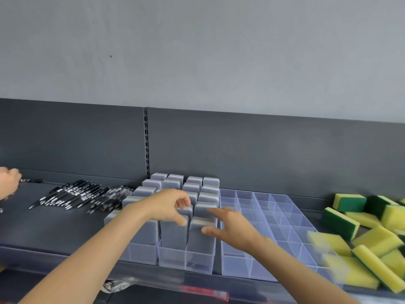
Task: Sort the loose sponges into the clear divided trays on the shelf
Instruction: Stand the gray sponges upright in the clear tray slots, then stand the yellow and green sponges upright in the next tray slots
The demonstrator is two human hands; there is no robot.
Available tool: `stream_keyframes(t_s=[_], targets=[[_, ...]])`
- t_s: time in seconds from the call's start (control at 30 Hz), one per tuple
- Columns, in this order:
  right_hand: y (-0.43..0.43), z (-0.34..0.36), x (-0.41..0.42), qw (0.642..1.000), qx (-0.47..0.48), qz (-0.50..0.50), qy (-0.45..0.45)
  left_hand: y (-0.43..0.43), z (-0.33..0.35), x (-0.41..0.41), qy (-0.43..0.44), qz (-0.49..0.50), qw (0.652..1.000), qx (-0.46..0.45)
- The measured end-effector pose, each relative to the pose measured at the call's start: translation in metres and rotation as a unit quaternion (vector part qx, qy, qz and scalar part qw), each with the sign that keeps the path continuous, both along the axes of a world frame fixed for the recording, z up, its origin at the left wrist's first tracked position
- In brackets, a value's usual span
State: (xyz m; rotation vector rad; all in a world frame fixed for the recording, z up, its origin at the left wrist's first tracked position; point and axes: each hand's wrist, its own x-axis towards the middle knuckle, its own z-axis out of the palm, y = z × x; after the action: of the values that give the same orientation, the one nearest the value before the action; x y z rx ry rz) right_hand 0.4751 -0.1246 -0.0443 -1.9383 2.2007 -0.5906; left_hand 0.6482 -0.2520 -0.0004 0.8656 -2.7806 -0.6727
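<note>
The left grip (175, 208) is curled over the top of an upright grey sponge (173, 233) and seems to pinch its upper edge between thumb and fingers. The right grip (230, 227) is spread, holds nothing, and has its index finger and thumb at the top of the neighbouring sponge (201, 235) just to its left. Both sponges stand in the front row of the filled tray (171, 257), directly under the grips. They rise well above its low clear walls and are packed tightly, so I judge the main risk to be a push or pull on one tipping or dragging the next out of line, or sliding the whole light tray along the shelf (65, 227). The soft foam may also buckle under a hard pinch and spring back crooked. Just right of the right grip is the empty tray (247, 268), and beyond it the loose yellow-and-green sponges (372, 266) lie heaped close to the shelf's front edge. A hurried reach over there could knock some off. Its cells look narrow, so a sponge set in flat might jam across a divider. Far to the left of the left grip lie pens (83, 194) and another person's hand (7, 181), well clear of this work.
</note>
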Motion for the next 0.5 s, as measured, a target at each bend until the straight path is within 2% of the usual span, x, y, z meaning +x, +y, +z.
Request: stream_keyframes(t_s=[0.17,0.5], targets=[[0.016,0.006,-0.024,0.999,-0.022,-0.041,0.0,0.007,0.011,-0.023,0.047,-0.013,0.999,-0.021],[0.069,0.011,-0.069,0.985,-0.004,-0.166,0.041,0.025,-0.001,-0.087,0.027,-0.043,0.998,-0.026]])
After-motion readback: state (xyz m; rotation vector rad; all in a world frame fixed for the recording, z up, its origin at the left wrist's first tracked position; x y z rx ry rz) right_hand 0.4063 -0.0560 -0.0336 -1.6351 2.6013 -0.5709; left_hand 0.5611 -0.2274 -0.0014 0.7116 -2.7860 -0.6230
